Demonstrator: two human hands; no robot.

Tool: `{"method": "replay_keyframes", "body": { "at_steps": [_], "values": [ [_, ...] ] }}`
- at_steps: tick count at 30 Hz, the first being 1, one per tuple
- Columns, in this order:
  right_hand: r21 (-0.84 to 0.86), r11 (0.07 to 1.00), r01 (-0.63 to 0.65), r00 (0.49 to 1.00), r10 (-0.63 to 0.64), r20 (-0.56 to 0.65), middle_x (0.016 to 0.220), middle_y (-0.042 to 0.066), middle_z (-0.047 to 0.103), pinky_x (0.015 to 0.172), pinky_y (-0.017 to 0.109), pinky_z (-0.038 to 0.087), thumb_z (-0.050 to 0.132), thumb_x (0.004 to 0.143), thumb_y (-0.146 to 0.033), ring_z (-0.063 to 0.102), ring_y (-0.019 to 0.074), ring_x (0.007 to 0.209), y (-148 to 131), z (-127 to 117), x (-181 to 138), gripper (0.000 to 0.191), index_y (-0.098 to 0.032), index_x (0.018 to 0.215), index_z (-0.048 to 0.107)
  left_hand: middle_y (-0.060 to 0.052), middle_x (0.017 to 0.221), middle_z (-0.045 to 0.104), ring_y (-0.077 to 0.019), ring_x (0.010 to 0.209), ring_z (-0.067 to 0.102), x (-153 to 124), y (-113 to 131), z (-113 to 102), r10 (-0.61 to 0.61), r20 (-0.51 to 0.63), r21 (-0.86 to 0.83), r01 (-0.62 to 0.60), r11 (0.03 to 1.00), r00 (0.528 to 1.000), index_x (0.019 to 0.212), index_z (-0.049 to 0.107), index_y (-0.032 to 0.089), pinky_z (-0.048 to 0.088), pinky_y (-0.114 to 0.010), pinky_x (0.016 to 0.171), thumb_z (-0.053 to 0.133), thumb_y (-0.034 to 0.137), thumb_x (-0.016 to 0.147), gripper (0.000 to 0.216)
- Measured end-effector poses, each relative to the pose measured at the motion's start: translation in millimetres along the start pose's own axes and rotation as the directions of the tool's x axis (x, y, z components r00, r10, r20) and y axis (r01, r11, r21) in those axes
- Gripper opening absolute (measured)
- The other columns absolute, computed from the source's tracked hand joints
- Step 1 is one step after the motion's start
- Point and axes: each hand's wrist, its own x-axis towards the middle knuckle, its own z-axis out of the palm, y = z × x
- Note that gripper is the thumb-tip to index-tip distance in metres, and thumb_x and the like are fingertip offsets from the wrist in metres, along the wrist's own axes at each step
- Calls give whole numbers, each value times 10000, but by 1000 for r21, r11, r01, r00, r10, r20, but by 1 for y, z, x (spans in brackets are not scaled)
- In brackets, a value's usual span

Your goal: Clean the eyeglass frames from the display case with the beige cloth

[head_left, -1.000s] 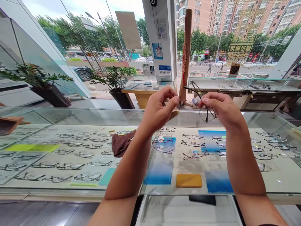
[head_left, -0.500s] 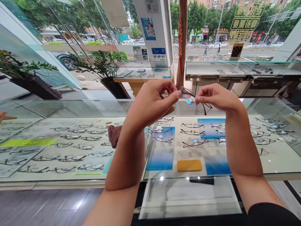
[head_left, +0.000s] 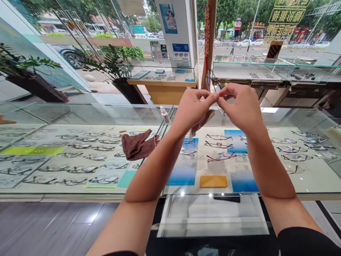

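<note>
A pair of eyeglasses (head_left: 215,83) with thin dark frames is held up above the glass counter, turned edge-on and partly hidden by my fingers. My left hand (head_left: 195,108) pinches it from the left, thumb and forefinger closed. From the right, my right hand (head_left: 241,106) closes on it too, its fingertips meeting those of the left. Beneath my left palm hangs a pale, crumpled, cloth-like piece (head_left: 201,124), mostly covered by the hand. A brown cloth (head_left: 138,145) lies left of my left forearm, and a small white spray bottle (head_left: 165,115) stands behind it.
The glass display counter (head_left: 80,196) holds rows of eyeglasses (head_left: 220,157) on white, blue and green panels. A yellow case (head_left: 213,181) sits near the front edge. Potted plants (head_left: 125,90) and another display case (head_left: 253,69) stand beyond, by the window.
My hands have come together, and the eyeglasses have turned from spread sideways to nearly upright. The view has shifted, revealing the spray bottle and more of the brown cloth.
</note>
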Motion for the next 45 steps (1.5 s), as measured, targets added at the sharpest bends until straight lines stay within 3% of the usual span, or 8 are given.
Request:
{"method": "replay_keyframes", "body": {
  "at_steps": [7, 12, 14, 17, 19, 25, 38, 45],
  "values": [
    [-27, 1000, -1, 981, 7, 196, 797, 46, 704, 840, 430, 480, 776, 848, -331, 651, 246, 852, -3, -6, 0, 121, -237, 783, 738, -20, 756, 731, -140, 733, 616, 6, -12, -2, 5, 0, -69, -5, 998, 1000, 781, 774, 179, 491, -273, 716, 726, 350, 831, 185],
    [-101, 995, -13, 993, 25, 118, 693, 25, 624, 785, 395, 466, 759, 835, -229, 617, 225, 807, -12, -34, -2, 222, -230, 670, 610, -18, 667, 689, -138, 630, 570, 19, -25, 2, -25, 125, 237, -5, 972, 992, 731, 772, 178, 469, -300, 678, 707, 323, 806, 176],
    [-124, 992, 8, 998, 0, 65, 645, 9, 573, 730, 382, 445, 713, 841, -166, 576, 196, 726, -19, -49, -7, 261, -231, 642, 558, -16, 619, 667, -145, 587, 555, 29, -32, 11, -100, 287, 412, -29, 911, 953, 741, 787, 185, 442, -301, 627, 706, 327, 789, 170],
    [-76, 995, 62, 998, -61, 22, 618, 4, 533, 682, 386, 413, 695, 840, -150, 522, 177, 660, -28, -69, -16, 290, -234, 610, 538, -42, 769, 752, -181, 721, 642, 45, -44, 31, -238, 546, 614, -190, 766, 803, 887, 835, 202, 454, -297, 678, 699, 296, 790, 191],
    [-15, 998, 54, 998, -54, 14, 619, 16, 542, 688, 409, 429, 733, 825, -170, 546, 202, 679, -31, -79, -20, 307, -246, 592, 549, -66, 953, 799, -215, 863, 682, 51, -52, 46, -341, 585, 710, -261, 654, 736, 991, 847, 218, 469, -300, 750, 705, 313, 808, 251],
    [0, 994, 105, 994, -105, 9, 657, 50, 640, 648, 438, 452, 723, 838, -185, 593, 231, 663, -35, -92, -28, 291, -282, 601, 585, -86, 995, 816, -242, 916, 699, 51, -67, 73, -431, 592, 750, -269, 605, 681, 1033, 848, 220, 478, -304, 783, 704, 274, 806, 274],
    [68, 965, 254, 967, -253, -25, 747, 13, 589, 712, 375, 487, 664, 816, -122, 576, 192, 728, -39, -101, -34, 259, -271, 699, 488, -61, 1034, 820, -221, 956, 704, 41, -83, 91, -438, 586, 761, -277, 587, 682, 1008, 822, 216, 506, -261, 831, 739, 194, 726, 294],
    [31, 971, 237, 969, -234, -82, 631, 4, 488, 613, 380, 408, 653, 820, -100, 485, 188, 641, -37, -99, -33, 357, -287, 607, 437, -69, 1018, 819, -230, 907, 711, 46, -68, 71, -455, 561, 792, -288, 539, 691, 1010, 834, 225, 506, -283, 777, 692, 282, 801, 259]
  ]
}}
